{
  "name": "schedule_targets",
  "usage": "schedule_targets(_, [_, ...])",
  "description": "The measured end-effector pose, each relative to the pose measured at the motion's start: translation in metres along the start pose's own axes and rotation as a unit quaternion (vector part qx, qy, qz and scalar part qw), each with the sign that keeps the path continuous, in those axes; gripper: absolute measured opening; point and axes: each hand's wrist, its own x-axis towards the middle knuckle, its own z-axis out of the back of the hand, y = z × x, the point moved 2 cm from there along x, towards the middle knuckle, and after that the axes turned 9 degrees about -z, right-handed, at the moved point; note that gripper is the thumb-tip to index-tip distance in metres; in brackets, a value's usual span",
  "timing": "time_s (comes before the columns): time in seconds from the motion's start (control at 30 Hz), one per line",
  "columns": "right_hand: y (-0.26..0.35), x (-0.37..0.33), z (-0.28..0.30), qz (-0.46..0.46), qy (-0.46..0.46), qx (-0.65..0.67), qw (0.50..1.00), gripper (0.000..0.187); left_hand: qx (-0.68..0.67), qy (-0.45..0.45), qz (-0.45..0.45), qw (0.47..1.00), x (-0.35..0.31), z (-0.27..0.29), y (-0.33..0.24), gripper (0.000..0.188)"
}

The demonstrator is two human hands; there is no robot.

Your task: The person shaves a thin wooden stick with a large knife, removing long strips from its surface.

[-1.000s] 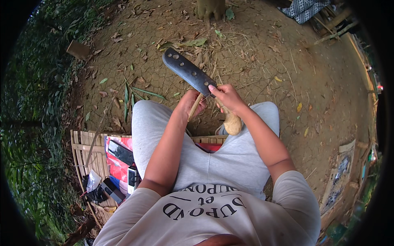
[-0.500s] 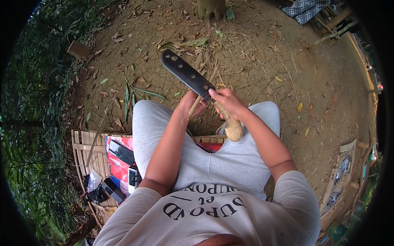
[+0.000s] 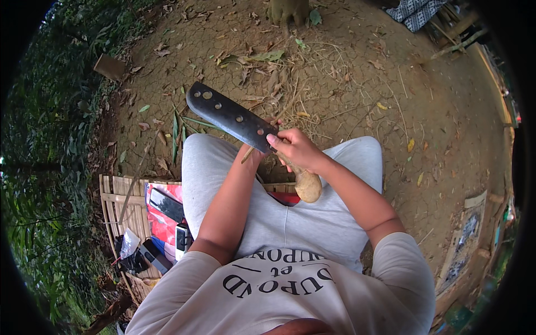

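My right hand (image 3: 298, 148) is closed round the pale wooden handle (image 3: 308, 188) of a broad machete, its thumb pressed onto the base of the blade. The dark blade (image 3: 229, 114) has several round holes and slants up to the left, above my knees. Under it my left hand (image 3: 256, 159) is mostly covered by the blade; some fingertips show past the far edge. A thin strip of wood or bamboo (image 3: 247, 156) sticks out below the blade, seemingly held in that hand. The blade crosses over the strip; whether they touch I cannot tell.
I sit on a bamboo slat bench (image 3: 118, 200). At my left lie a phone (image 3: 166, 205), a white device (image 3: 182, 241) and a dark box (image 3: 156, 256). Dry leaves and plant fibres litter the cracked soil (image 3: 357, 84). A tree trunk (image 3: 288, 10) stands ahead.
The machete has moved left and a little toward me, its blade tilting flatter. It now covers more of my left hand and the strip. My right hand moved with it.
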Motion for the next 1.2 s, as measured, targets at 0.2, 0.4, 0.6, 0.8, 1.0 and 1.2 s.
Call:
schedule_targets(0.2, [0.0,0.004,0.021,0.009,-0.093,0.035,0.995,0.042,-0.014,0.067,0.045,0.997,0.019,0.004,0.004,0.018])
schedule_targets(0.4, [-0.009,0.008,0.041,-0.026,-0.156,0.018,0.987,0.042,-0.009,0.03,0.083,0.996,0.022,0.001,0.008,0.015])
schedule_targets(0.6, [-0.014,0.01,0.032,-0.044,-0.097,0.016,0.994,0.041,0.009,0.042,0.043,0.998,0.016,-0.003,0.006,0.015])
schedule_targets(0.8, [-0.01,0.009,0.024,0.024,0.002,-0.034,0.999,0.039,0.037,0.015,0.027,0.999,0.013,0.005,0.007,0.02])
schedule_targets(1.0, [-0.004,0.006,0.015,0.007,-0.045,-0.067,0.997,0.054,0.061,0.0,-0.01,0.998,0.01,0.003,0.006,0.023])
schedule_targets(1.2, [-0.015,0.014,0.017,0.012,-0.098,-0.083,0.992,0.061,0.104,0.068,0.047,0.991,0.011,0.002,0.003,0.022])
